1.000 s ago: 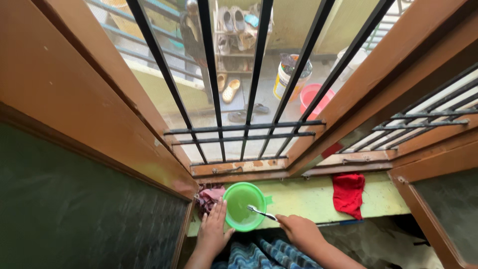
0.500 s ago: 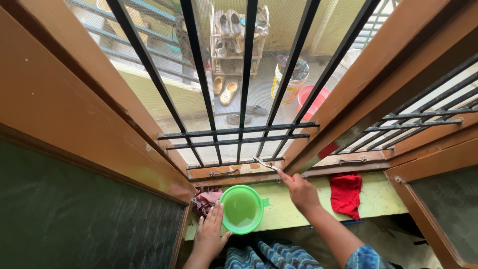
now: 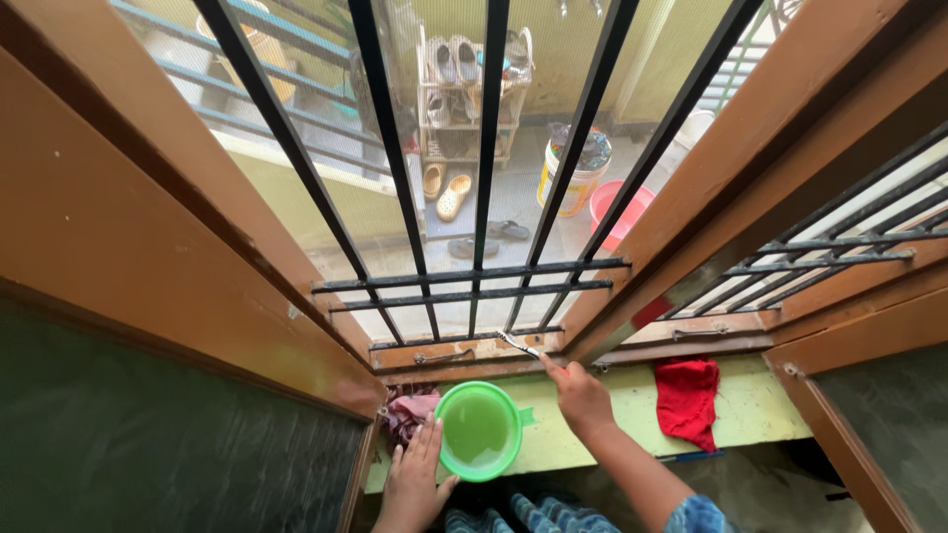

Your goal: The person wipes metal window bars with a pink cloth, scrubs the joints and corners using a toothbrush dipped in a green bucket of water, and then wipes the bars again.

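The left hand (image 3: 413, 481) lies flat and open on the sill's near edge, its fingers touching the side of a green bowl (image 3: 479, 430) (there is greenish water inside). A pink cloth (image 3: 412, 408) sits bunched in the sill's left corner, just behind that hand. The right hand (image 3: 581, 397) is closed around a toothbrush (image 3: 521, 345). Its bristles touch the brown window frame (image 3: 464, 349) at the sill's far edge. A red cloth (image 3: 688, 397) lies to the right.
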